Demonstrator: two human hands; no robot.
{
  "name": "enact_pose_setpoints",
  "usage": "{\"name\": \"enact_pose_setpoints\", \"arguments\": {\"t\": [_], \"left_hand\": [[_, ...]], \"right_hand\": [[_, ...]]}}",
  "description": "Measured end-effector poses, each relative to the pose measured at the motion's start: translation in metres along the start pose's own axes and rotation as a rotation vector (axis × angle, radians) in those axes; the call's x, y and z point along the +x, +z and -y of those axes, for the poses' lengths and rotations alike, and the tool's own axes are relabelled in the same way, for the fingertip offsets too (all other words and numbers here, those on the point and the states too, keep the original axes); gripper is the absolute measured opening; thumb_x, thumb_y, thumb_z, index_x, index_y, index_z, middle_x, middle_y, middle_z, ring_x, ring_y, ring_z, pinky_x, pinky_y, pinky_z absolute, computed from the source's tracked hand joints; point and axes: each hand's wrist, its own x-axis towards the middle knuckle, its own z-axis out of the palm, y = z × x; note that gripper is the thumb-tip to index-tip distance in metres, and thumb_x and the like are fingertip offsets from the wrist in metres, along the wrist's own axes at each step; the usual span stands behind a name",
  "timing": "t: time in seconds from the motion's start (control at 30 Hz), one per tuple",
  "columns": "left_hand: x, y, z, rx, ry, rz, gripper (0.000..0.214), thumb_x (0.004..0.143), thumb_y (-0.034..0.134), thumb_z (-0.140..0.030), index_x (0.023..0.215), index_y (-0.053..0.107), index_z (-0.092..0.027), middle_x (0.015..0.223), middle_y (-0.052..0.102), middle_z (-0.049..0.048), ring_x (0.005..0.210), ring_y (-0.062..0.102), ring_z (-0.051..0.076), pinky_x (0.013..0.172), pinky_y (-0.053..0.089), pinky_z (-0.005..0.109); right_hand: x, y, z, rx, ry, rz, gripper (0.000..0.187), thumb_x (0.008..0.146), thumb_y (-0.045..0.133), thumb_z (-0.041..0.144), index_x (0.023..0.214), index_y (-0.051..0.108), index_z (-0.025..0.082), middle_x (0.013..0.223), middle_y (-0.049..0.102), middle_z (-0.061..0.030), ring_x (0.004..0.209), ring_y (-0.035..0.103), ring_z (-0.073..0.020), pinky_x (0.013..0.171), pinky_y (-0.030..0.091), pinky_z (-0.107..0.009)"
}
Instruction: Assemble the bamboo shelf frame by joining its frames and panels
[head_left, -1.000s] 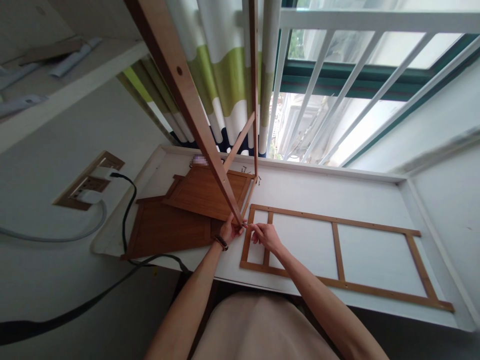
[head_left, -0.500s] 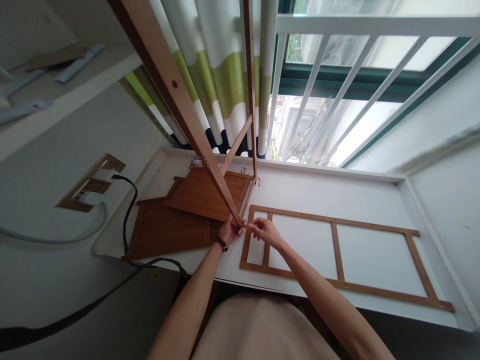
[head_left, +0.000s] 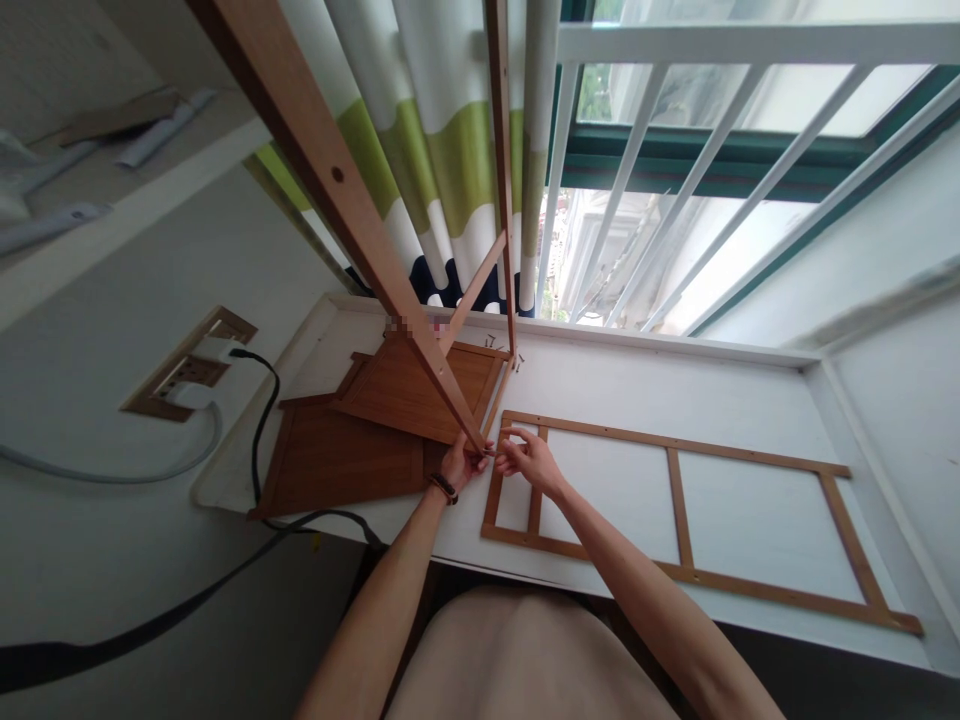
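Note:
My left hand (head_left: 461, 467), with a dark bracelet at the wrist, is wrapped round the low end of an upright wooden frame (head_left: 375, 250). Its near post slants up toward the upper left, and a crosspiece joins it to the far post. Just right of that end, my right hand (head_left: 529, 460) has its thumb and fingers drawn together against the post's side. Something small and thin is between those fingertips, too tiny to name. Under and behind the frame lie brown wooden panels (head_left: 345, 465). Several screws (head_left: 520, 363) are scattered by the far post's foot.
A second wooden frame (head_left: 679, 505) lies flat on the white ledge (head_left: 637, 385) at the right. Black cable (head_left: 259, 425) runs from a wall socket (head_left: 187, 365) at the left. Striped curtains (head_left: 465, 160) and white railings (head_left: 622, 190) stand behind.
My right hand's fingers have loosened and shifted slightly beside the post's end. My left hand keeps its hold. The view has moved a little.

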Motion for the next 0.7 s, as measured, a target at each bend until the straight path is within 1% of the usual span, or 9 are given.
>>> {"name": "enact_pose_setpoints", "arguments": {"t": [0.07,0.13,0.23,0.37,0.43,0.5,0.57,0.63,0.7], "left_hand": [[0.0,0.0,0.0,0.002,-0.009,-0.004,0.053,0.08,0.042,-0.054,0.079,0.064,-0.006,0.065,0.064,0.0106,0.041,0.042,0.008,0.04,0.027,0.023],[0.0,-0.001,-0.001,0.011,-0.015,0.004,0.054,0.08,0.041,-0.054,0.077,0.064,-0.006,0.063,0.063,0.0102,0.041,0.042,0.008,0.041,0.026,0.024],[0.0,-0.001,-0.001,0.023,-0.016,0.017,0.055,0.08,0.04,-0.054,0.075,0.065,-0.006,0.061,0.061,0.0094,0.041,0.042,0.008,0.041,0.027,0.023],[-0.001,-0.001,-0.002,0.033,-0.008,0.038,0.055,0.081,0.039,-0.054,0.075,0.065,-0.006,0.064,0.062,0.0097,0.042,0.042,0.008,0.042,0.027,0.024],[-0.001,-0.001,-0.002,0.042,-0.006,0.045,0.056,0.081,0.038,-0.054,0.075,0.065,-0.006,0.065,0.062,0.0098,0.042,0.042,0.008,0.042,0.027,0.024],[-0.001,-0.002,-0.001,0.043,-0.001,0.038,0.056,0.081,0.038,-0.054,0.075,0.065,-0.006,0.065,0.063,0.01,0.042,0.042,0.008,0.042,0.027,0.023],[0.0,-0.002,-0.001,0.037,0.001,0.027,0.055,0.08,0.04,-0.055,0.075,0.065,-0.006,0.067,0.063,0.0102,0.042,0.042,0.008,0.042,0.027,0.023],[0.001,-0.003,0.0,0.038,-0.003,0.025,0.055,0.08,0.041,-0.055,0.075,0.065,-0.006,0.066,0.064,0.01,0.042,0.042,0.007,0.042,0.028,0.023],[0.002,-0.003,0.0,0.046,-0.008,0.024,0.054,0.079,0.041,-0.055,0.074,0.065,-0.007,0.065,0.063,0.0095,0.042,0.042,0.007,0.042,0.027,0.022]], "right_hand": [[0.004,0.005,-0.007,0.187,0.159,-0.054,0.023,0.077,0.057,0.034,0.089,0.052,0.016,0.059,0.062,-0.0024,0.05,0.059,-0.0121,0.049,0.05,-0.026],[0.004,0.009,-0.012,0.254,0.217,-0.099,0.02,0.077,0.056,0.035,0.076,0.05,0.016,0.06,0.061,-0.0043,0.048,0.057,-0.0101,0.045,0.048,-0.023],[0.0,0.011,-0.016,0.215,0.115,-0.103,0.028,0.076,0.056,0.043,0.074,0.052,0.015,0.063,0.062,-0.0051,0.05,0.056,-0.0097,0.046,0.046,-0.022],[-0.011,0.004,-0.018,-0.015,-0.088,0.029,0.034,0.071,0.06,0.045,0.087,0.059,0.016,0.07,0.064,-0.0035,0.062,0.06,-0.0136,0.052,0.047,-0.024],[-0.014,-0.001,-0.017,-0.185,-0.134,0.037,0.032,0.075,0.054,0.047,0.079,0.061,0.017,0.065,0.063,-0.0023,0.058,0.057,-0.0125,0.051,0.044,-0.023],[-0.015,-0.003,-0.014,-0.337,-0.131,-0.019,0.039,0.078,0.048,0.05,0.062,0.06,0.016,0.055,0.057,-0.0011,0.05,0.051,-0.0099,0.048,0.039,-0.022],[-0.013,-0.002,-0.009,-0.343,-0.043,-0.038,0.043,0.078,0.048,0.05,0.054,0.058,0.015,0.047,0.049,0.0006,0.044,0.043,-0.0075,0.045,0.034,-0.021],[-0.008,0.001,-0.003,-0.154,0.118,0.016,0.037,0.077,0.051,0.045,0.059,0.06,0.014,0.045,0.044,0.0026,0.042,0.039,-0.0065,0.042,0.03,-0.02],[-0.003,0.004,0.004,0.096,0.28,0.072,0.023,0.075,0.056,0.035,0.072,0.061,0.013,0.044,0.039,0.0055,0.041,0.038,-0.0058,0.039,0.026,-0.019]]}}
